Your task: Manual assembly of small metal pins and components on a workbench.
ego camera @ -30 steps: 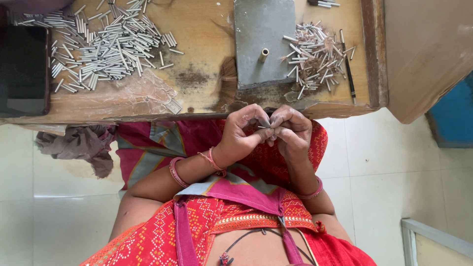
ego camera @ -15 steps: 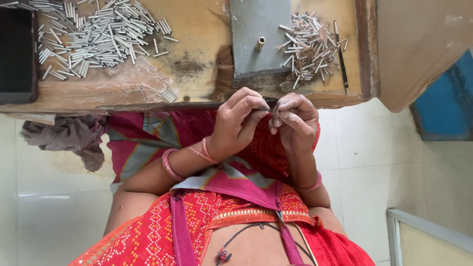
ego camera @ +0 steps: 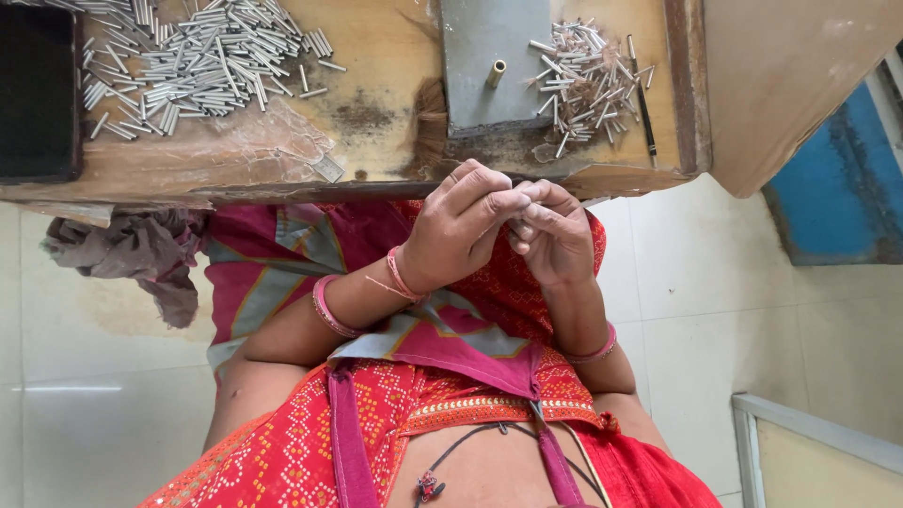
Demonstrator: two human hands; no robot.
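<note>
My left hand (ego camera: 458, 229) and my right hand (ego camera: 555, 238) are raised together over my lap, just below the front edge of the wooden table (ego camera: 376, 141). The fingertips of both hands meet and pinch around a small metal tube (ego camera: 516, 195), which the fingers almost wholly hide. Pink bangles sit on both wrists. On the table beyond the hands stands a grey metal block (ego camera: 480, 94) with a short brass peg (ego camera: 495, 72) sticking up from it.
A large heap of thin metal tubes (ego camera: 207, 47) lies at the table's left and a smaller heap (ego camera: 583, 75) at its right, beside a dark thin tool (ego camera: 644, 108). A black tray (ego camera: 38, 94) is far left. A grey cloth (ego camera: 132, 254) hangs below.
Half a second ago the hands were slightly apart with the tube showing in my right fingers. Now the fingertips have closed together over it.
</note>
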